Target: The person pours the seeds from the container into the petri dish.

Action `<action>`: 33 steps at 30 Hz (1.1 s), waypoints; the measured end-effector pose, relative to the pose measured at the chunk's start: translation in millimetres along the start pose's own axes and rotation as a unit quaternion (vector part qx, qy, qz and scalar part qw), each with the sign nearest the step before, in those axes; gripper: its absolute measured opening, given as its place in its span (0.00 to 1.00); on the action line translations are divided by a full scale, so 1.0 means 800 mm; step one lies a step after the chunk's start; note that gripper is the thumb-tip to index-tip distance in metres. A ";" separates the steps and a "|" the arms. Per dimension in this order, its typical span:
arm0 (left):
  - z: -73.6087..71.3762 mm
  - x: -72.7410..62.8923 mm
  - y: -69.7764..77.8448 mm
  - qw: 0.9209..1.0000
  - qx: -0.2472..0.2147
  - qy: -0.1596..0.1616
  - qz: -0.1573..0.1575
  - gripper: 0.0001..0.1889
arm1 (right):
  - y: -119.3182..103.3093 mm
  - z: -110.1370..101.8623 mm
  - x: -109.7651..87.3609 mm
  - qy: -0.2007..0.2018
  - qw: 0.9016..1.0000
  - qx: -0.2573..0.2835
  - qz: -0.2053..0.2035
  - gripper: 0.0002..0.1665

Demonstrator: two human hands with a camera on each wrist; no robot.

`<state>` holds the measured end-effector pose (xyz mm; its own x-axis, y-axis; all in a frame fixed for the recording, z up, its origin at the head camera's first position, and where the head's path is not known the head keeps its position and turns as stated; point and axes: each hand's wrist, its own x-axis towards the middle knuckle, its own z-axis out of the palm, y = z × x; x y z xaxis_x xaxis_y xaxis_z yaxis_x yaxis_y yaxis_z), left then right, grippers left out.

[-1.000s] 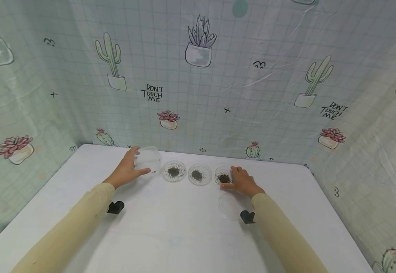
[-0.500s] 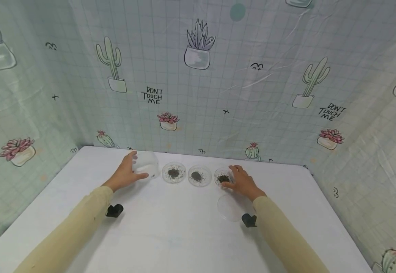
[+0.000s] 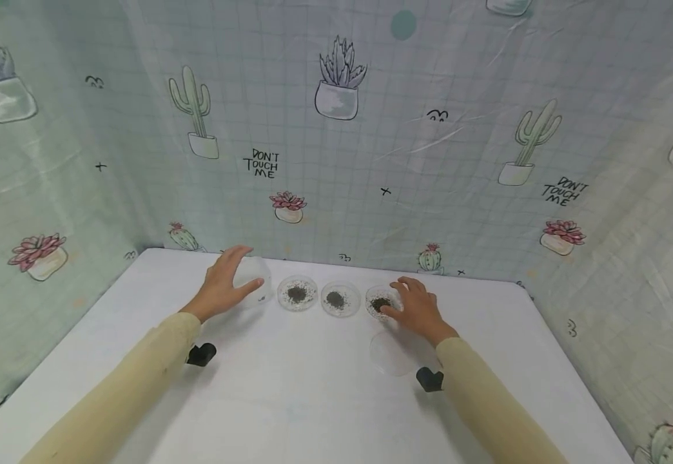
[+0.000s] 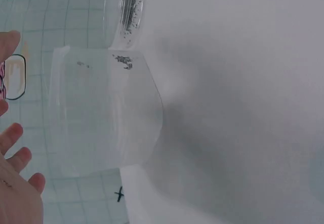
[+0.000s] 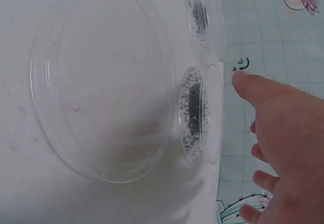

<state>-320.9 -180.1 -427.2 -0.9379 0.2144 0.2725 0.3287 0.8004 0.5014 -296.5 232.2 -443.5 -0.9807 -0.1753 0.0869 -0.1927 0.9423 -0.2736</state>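
Observation:
My left hand [image 3: 220, 283], its thumb and fingers spread wide, is behind and beside a clear plastic container [image 4: 106, 112]. A few dark specks cling to the container, and in the left wrist view a gap separates it from the fingers. My right hand [image 3: 420, 312] hovers with parted fingers over the right-hand clear petri dish [image 5: 192, 112], which holds dark grains; I see no contact in the right wrist view. To its left are the middle petri dish [image 3: 340, 299] and left petri dish [image 3: 297, 294], each with a dark heap.
A clear round lid [image 5: 101, 82] lies flat on the white table [image 3: 290, 393], in front of the right-hand dish. Black wrist mounts [image 3: 202, 354] show beneath both forearms. A cactus-printed sheet [image 3: 336, 167] rises behind the table and at both sides.
My left hand has risen off the clear container, its fingers spreading wider. The fingers of my right hand have come away from the right-hand petri dish. The dishes and lid stay put.

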 end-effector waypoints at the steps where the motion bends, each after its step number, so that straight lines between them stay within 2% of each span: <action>1: 0.000 0.001 0.006 1.000 0.005 0.004 0.012 0.39 | 0.000 0.000 -0.001 0.005 1.000 0.000 -0.003 0.39; 5: 0.001 0.002 0.028 0.998 0.038 0.012 0.056 0.37 | -0.004 -0.003 -0.006 0.018 1.000 0.003 -0.012 0.39; 13: 0.006 0.002 0.062 0.990 0.088 0.013 0.111 0.38 | -0.025 -0.009 -0.018 0.040 0.998 -0.007 -0.043 0.39; 18: 0.010 0.002 0.082 0.983 0.116 0.012 0.141 0.39 | -0.040 -0.012 -0.025 0.034 0.998 -0.014 -0.059 0.40; 25: 0.020 0.003 0.101 0.976 0.143 0.006 0.165 0.39 | -0.049 -0.014 -0.034 0.042 0.997 -0.021 -0.067 0.39; 33: 0.036 -0.001 0.112 0.977 0.130 -0.018 0.170 0.38 | -0.039 -0.005 -0.053 0.021 0.997 -0.029 -0.065 0.39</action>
<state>-294.0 -92.7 -406.0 -0.7838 0.5089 0.3558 0.5875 0.7934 0.1594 -248.8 211.4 -434.5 -0.9451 -0.2856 0.1587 -0.3143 0.9275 -0.2026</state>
